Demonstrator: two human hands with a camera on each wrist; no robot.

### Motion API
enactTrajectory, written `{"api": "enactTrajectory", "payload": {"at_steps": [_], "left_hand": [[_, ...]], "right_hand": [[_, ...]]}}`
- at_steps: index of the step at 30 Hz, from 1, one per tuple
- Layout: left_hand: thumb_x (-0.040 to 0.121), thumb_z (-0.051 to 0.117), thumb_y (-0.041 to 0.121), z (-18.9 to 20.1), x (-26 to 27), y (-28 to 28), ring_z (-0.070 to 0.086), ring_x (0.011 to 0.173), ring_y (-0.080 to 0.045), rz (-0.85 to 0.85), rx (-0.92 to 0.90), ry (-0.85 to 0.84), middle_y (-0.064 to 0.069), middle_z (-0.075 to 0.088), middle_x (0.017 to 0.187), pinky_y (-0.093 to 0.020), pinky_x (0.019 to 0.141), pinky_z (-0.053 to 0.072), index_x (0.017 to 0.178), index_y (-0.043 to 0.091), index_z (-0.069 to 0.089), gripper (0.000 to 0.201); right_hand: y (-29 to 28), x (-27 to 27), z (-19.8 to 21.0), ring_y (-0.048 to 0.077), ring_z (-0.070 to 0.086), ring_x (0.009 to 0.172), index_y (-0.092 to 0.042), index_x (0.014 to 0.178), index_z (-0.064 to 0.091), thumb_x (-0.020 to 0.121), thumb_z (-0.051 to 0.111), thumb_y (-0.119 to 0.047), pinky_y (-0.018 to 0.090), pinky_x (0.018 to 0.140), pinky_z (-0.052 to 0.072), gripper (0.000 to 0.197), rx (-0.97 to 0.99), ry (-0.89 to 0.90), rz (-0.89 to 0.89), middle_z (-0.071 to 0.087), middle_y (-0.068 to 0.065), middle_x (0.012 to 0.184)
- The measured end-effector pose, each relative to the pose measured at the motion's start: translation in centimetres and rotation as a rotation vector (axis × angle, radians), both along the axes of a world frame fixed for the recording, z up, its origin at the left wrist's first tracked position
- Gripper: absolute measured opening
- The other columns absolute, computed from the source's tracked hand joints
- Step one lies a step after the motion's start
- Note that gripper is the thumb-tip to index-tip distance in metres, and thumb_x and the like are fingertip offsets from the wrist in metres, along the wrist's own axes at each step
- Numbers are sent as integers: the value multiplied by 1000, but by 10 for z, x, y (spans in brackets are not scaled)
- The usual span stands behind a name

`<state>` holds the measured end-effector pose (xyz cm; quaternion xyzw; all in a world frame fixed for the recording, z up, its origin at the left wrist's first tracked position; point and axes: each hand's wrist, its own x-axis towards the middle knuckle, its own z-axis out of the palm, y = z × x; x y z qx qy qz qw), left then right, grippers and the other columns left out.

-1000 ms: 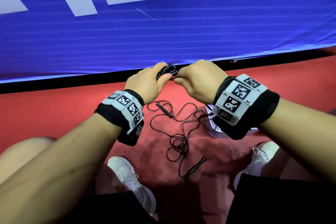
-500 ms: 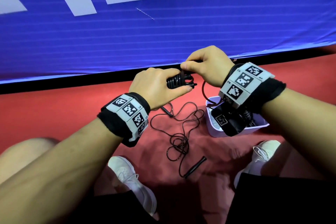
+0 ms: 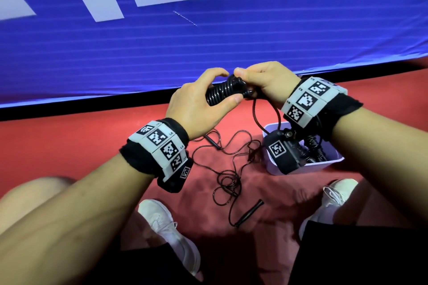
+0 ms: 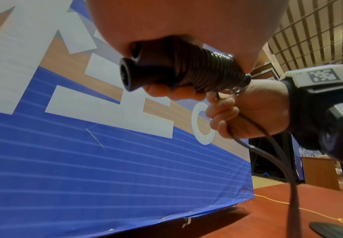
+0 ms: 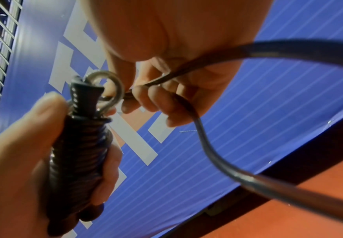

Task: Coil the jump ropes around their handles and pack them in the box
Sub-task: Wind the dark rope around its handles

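My left hand grips a pair of black handles wrapped in coiled dark rope, held up in front of the blue banner. The coil fills that hand's palm. Right beside it, my right hand pinches the free rope next to the metal ring at the handles' end. A loose loop of rope hangs from both hands. A second jump rope lies uncoiled on the red floor below, its black handles apart. A pale box on the floor holds a coiled rope.
A blue banner with white shapes stands close ahead over a black base strip. My white shoes and knees flank the loose rope. A black stand base and a yellow cable lie on the floor to the right.
Both hands rose with the coiled handles. The right hand swung up and over the handles' end and now pinches the rope at the ring. The box came into view beneath the right wrist.
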<state>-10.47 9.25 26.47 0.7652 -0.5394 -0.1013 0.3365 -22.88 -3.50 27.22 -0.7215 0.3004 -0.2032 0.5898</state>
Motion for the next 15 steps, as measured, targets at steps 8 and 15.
{"api": "enactTrajectory", "payload": {"at_steps": [8,15], "left_hand": [[76,44,68,-3,4,-6,61,91,-9,-11,-78,158,17,67,98,-34,91,49,126,55,43,52],[90,54,44,1,6,-10,57,77,-7,-40,-148,291,9,64,83,-25,76,47,99,39,59,12]], "right_hand": [[6,8,-17,29,49,77,-10,70,65,94,54,-23,36,77,38,30,100,-95,-36,61,13,68],[23,14,-23,28,57,58,-14,81,59,98,38,-4,39,74,50,29,6,-108,5,55,9,62]]}}
